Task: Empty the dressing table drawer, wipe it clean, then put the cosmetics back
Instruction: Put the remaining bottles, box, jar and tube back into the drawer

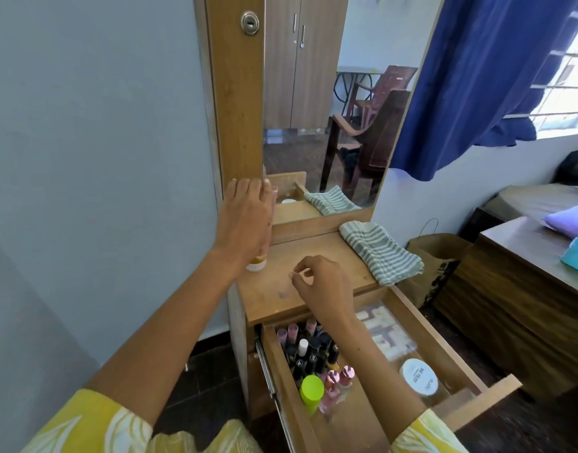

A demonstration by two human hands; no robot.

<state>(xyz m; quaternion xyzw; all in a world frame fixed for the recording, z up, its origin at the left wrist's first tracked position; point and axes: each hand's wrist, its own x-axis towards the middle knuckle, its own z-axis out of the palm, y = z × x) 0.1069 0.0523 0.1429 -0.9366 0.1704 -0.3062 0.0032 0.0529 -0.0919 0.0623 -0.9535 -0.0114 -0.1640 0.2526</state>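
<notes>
The task looks to be at its very beginning. The drawer (496, 392) stands pulled out and is nearly full: a cluster of nail polish bottles (313, 351) fills its left side, a bottle with a green cap (311, 390) lies at the front of them, a white jar (417, 375) sits on the right, and behind it lies a clear flat pack (387, 331). Only one thing seems to be taken out so far, a pink tube (258, 261) with a pale cap, which stands cap-down on the tabletop (281, 299) close to the mirror (330, 109). The left hand (245, 220) is beside this tube with straight fingers; whether it touches the tube I cannot tell, because the hand hides most of it. The right hand (320, 286) hovers over the tabletop with loosely curled fingers, thumb and forefinger close together, and I see nothing held between them. The striped cloth (382, 253) lies folded on the right of the tabletop and appears unused. So, in my judgement, almost all of the emptying is left, then the wiping, then the putting back.
</notes>
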